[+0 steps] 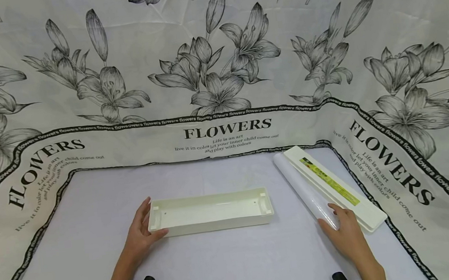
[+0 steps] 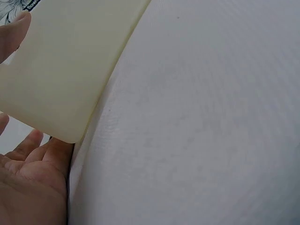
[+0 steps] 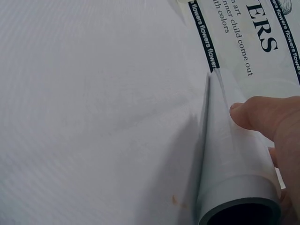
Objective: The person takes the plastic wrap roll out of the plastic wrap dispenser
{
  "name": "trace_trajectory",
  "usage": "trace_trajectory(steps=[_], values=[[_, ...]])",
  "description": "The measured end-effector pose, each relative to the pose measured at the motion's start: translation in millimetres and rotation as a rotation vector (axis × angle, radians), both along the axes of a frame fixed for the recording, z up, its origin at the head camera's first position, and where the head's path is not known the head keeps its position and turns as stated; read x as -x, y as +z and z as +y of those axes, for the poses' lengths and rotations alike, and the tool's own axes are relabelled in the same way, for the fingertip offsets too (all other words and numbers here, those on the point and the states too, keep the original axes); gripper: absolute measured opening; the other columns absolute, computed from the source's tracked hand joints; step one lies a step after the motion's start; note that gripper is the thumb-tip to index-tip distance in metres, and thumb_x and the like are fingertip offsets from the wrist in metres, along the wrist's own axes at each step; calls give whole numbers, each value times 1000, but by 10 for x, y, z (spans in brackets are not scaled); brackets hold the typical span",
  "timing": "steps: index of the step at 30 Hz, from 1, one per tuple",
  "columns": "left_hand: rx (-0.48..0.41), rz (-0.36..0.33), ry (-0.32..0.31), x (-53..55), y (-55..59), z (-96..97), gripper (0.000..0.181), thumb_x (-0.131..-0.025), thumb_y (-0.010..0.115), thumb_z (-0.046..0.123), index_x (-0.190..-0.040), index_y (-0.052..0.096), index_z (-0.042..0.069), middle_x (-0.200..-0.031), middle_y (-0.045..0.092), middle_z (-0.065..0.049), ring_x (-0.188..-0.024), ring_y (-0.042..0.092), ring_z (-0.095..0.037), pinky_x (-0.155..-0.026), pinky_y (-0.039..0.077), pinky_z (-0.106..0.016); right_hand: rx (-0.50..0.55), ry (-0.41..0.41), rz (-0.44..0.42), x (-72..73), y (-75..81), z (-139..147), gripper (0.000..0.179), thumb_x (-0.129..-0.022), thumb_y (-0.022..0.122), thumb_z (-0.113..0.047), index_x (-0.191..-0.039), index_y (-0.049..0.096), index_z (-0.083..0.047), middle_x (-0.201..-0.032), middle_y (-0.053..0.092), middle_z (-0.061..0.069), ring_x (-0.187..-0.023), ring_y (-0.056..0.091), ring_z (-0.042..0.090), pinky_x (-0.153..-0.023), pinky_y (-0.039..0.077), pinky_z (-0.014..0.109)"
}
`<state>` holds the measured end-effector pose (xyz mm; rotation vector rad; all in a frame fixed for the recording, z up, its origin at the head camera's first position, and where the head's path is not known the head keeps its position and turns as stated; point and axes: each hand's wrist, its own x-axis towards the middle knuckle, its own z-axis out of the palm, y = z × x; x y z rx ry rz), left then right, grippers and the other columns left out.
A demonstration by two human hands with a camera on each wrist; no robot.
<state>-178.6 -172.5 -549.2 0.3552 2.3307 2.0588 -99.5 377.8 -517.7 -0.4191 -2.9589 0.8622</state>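
A long pale cream plastic box (image 1: 217, 224), its open top showing the inside, sits mid-table. My left hand (image 1: 139, 233) grips its left end, thumb along the front wall and fingers around the end. In the left wrist view the thumb (image 2: 14, 35) lies against the box wall (image 2: 61, 79). To the right, a roll of clear plastic wrap (image 1: 304, 191) lies slanted on the table. My right hand (image 1: 347, 232) holds it near its near end, and the right wrist view shows the thumb (image 3: 258, 112) on the roll (image 3: 234, 154) above its hollow core.
A matching long white lid (image 1: 360, 185) with a yellow-green label lies beside the roll, on its right. White cloth (image 1: 221, 268) covers the table. A floral-printed cloth (image 1: 224, 135) with black borders rises at the back and sides.
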Motion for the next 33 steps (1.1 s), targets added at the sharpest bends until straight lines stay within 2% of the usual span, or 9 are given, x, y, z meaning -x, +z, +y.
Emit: trace_trajectory(steps=[8, 15, 22, 24, 27, 28, 30, 33], values=[[15, -6, -23, -37, 36, -94, 105, -85, 80, -1, -165, 12, 5, -168, 16, -28, -150, 24, -55, -97, 45, -7, -5, 28, 6, 28, 26, 1, 77, -101, 63, -41, -155, 34, 5, -142, 38, 39, -129, 46, 58, -103, 43, 73], [15, 28, -42, -18, 38, -162, 104, -86, 78, -3, -165, 12, 8, -166, 17, -31, -146, 27, -59, -99, 45, -8, -6, 39, 31, 57, 49, -10, 76, -100, 64, -40, -154, 35, 5, -141, 41, 37, -128, 47, 56, -101, 45, 72], [92, 51, -29, -36, 62, -232, 103, -86, 80, 1, -165, 14, 10, -165, 20, -31, -144, 32, -59, -98, 44, -8, -57, 91, 103, 140, 41, -22, 71, -100, 67, -34, -151, 39, 6, -136, 51, 36, -125, 51, 52, -98, 47, 68], [123, 55, -25, -38, 76, -248, 103, -86, 80, 2, -165, 15, 10, -165, 22, -30, -143, 35, -58, -100, 47, -14, -81, 99, 122, 168, 47, -29, 70, -99, 68, -32, -151, 40, 6, -135, 53, 35, -124, 51, 51, -97, 48, 68], [169, 61, -20, -43, 111, -270, 102, -87, 80, 5, -165, 15, 12, -165, 24, -30, -142, 38, -57, -105, 51, -31, -100, 110, 138, 203, 67, -44, 69, -98, 68, -31, -150, 40, 6, -135, 53, 35, -124, 51, 51, -96, 47, 68], [173, 62, -21, -44, 125, -276, 102, -87, 80, 5, -165, 15, 12, -165, 24, -30, -142, 38, -57, -106, 51, -32, -104, 114, 143, 212, 75, -49, 69, -98, 68, -31, -150, 40, 6, -135, 53, 35, -124, 51, 51, -97, 47, 68], [165, 66, -29, -40, 145, -288, 102, -87, 80, 5, -166, 15, 13, -165, 24, -30, -141, 39, -57, -105, 51, -30, -107, 127, 157, 228, 90, -54, 69, -98, 68, -30, -150, 41, 6, -135, 53, 35, -124, 51, 51, -97, 47, 68], [139, 69, -42, -29, 162, -304, 101, -88, 79, 3, -166, 15, 14, -165, 22, -31, -141, 40, -57, -101, 50, -17, -107, 144, 161, 239, 126, -75, 69, -99, 68, -31, -150, 41, 7, -136, 53, 35, -126, 50, 52, -100, 45, 69]])
